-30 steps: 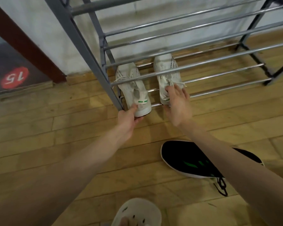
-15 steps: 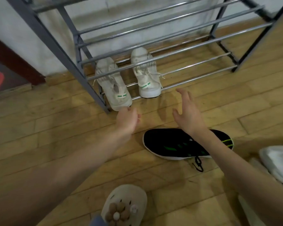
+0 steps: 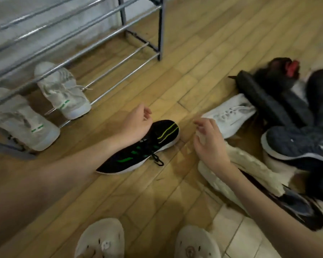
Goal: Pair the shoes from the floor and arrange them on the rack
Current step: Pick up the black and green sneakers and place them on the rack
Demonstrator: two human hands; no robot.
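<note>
Two white sneakers with green heel marks, one at the far left point(image 3: 24, 123) and one just right of it point(image 3: 63, 94), sat side by side on the lowest bars of the metal rack point(image 3: 119, 66), their toes partly hidden behind a higher rail and the rack's left end cut off by the frame edge. The left hand point(image 3: 136, 123) hung above the toe end of a black sneaker with green stripes point(image 3: 145, 148) lying on the wooden floor point(image 3: 194, 62), fingers loosely curled and holding nothing; the forearm covered part of that shoe's upper. The right hand point(image 3: 209, 144) hovered apart from it, fingers relaxed and empty, above a cream fleecy shoe point(image 3: 250, 170) whose front it partly hid. A white laced sneaker point(image 3: 229, 116) lay just beyond, its heel tucked under a blurred heap of dark shoes point(image 3: 287, 101) at the right, where single shoes were hard to tell apart; a dark blue knit sneaker point(image 3: 298, 144) showed most clearly. Two pale clogs point(image 3: 103, 239) on the person's feet were cut off at the bottom edge.
</note>
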